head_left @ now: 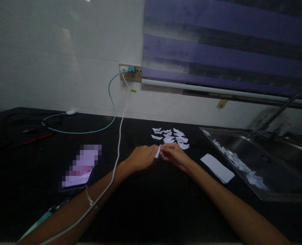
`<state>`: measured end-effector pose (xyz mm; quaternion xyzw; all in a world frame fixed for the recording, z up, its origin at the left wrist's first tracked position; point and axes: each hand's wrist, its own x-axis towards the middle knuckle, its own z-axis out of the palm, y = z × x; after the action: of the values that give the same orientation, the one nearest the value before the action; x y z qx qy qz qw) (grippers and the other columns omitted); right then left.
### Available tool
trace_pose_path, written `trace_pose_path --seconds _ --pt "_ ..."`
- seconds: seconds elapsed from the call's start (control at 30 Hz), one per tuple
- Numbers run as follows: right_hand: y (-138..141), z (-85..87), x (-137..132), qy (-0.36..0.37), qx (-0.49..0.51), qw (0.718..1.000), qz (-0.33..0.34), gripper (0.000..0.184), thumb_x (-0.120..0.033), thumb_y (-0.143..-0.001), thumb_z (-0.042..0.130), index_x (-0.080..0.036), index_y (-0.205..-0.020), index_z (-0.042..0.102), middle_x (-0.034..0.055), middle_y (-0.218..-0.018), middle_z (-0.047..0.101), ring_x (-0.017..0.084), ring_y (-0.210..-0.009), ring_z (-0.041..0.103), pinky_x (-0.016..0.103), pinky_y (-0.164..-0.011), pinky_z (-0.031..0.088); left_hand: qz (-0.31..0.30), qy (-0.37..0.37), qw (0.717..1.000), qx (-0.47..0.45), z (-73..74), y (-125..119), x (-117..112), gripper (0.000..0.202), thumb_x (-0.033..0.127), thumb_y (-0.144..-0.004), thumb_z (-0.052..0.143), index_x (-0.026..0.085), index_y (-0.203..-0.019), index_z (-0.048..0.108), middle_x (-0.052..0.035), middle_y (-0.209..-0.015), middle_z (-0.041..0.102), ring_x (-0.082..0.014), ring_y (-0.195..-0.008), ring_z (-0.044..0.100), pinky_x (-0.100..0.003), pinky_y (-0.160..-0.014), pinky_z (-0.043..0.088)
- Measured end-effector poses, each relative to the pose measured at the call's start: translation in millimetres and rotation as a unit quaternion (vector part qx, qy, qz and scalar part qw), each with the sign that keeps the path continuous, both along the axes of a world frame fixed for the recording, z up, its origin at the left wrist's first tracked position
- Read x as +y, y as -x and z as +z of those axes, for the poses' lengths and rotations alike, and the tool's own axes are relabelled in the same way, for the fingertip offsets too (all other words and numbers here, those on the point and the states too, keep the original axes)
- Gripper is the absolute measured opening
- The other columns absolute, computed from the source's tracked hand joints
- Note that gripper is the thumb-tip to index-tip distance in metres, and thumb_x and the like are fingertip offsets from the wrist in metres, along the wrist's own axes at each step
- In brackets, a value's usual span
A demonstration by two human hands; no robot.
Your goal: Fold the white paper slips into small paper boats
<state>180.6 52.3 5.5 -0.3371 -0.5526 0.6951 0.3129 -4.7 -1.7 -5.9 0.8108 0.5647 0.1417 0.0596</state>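
Note:
A small folded piece of white paper [157, 152] is pinched between my two hands above the dark counter. My left hand [141, 157] closes on its left side, and my right hand [174, 154] grips the right side with thumb and forefinger. Just beyond my hands lie several folded paper boats [181, 139] in a loose cluster. To the right of my right hand rests a stack of white paper sheets [217, 167]. The exact folds of the held paper are partly hidden by my fingers.
A metal sink [288, 170] with a faucet [270, 119] is at the right; folded papers [239, 163] line its left rim. A lit phone [81, 168] lies at left. A white cable [119, 136] crosses over my left forearm from the wall socket [130, 72].

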Motion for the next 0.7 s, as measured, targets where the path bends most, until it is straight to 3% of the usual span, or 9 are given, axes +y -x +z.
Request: trace_pose_path --seconds 0.27,0.37,0.5,0.7 --pt "1.5 -3.1 1.6 -0.089 -0.072 0.993 -0.026 0.016 -0.029 -0.072 0.071 -0.013 -0.069 0.069 0.0013 -0.061 0.065 0.008 -0.050 0.055 0.021 -0.048 0.044 -0.028 -0.008 0.998 0.051 2.4 -2.2 -3.8 0.032 0.027 -0.099 0.027 0.018 -0.112 0.055 -0.0149 -0.101 0.066 -0.0318 -0.085 0.065 -0.041 -0.073 0.049" --pt "1.9 -5.3 3.2 -0.119 -0.077 0.989 -0.042 0.014 -0.027 -0.072 0.070 -0.014 -0.067 0.068 -0.0004 -0.058 0.063 0.009 -0.048 0.053 0.022 -0.048 0.043 -0.021 0.000 0.999 0.027 -0.8 -1.2 -3.1 0.028 0.025 -0.098 0.032 0.019 -0.113 0.055 -0.0137 -0.099 0.066 -0.0303 -0.085 0.065 -0.039 -0.074 0.048" --pt "0.8 -8.3 6.3 -0.190 -0.084 0.978 -0.034 0.015 -0.029 -0.074 0.069 -0.015 -0.068 0.066 -0.0022 -0.056 0.061 0.009 -0.047 0.052 0.022 -0.048 0.041 -0.023 0.017 0.992 -0.119 -3.2 1.5 -1.0 0.023 0.028 -0.097 0.039 0.020 -0.107 0.058 -0.0102 -0.100 0.067 -0.0254 -0.087 0.062 -0.036 -0.079 0.048" --pt "0.2 -8.5 5.6 -0.189 -0.032 0.982 0.002 0.024 -0.039 -0.078 0.070 -0.016 -0.071 0.065 -0.0019 -0.058 0.062 0.010 -0.051 0.053 0.024 -0.053 0.043 -0.059 0.059 0.948 -0.308 5.7 -1.8 -2.5 0.047 0.051 -0.100 0.031 0.019 -0.095 0.065 -0.0053 -0.090 0.068 -0.0195 -0.083 0.060 -0.031 -0.081 0.049"
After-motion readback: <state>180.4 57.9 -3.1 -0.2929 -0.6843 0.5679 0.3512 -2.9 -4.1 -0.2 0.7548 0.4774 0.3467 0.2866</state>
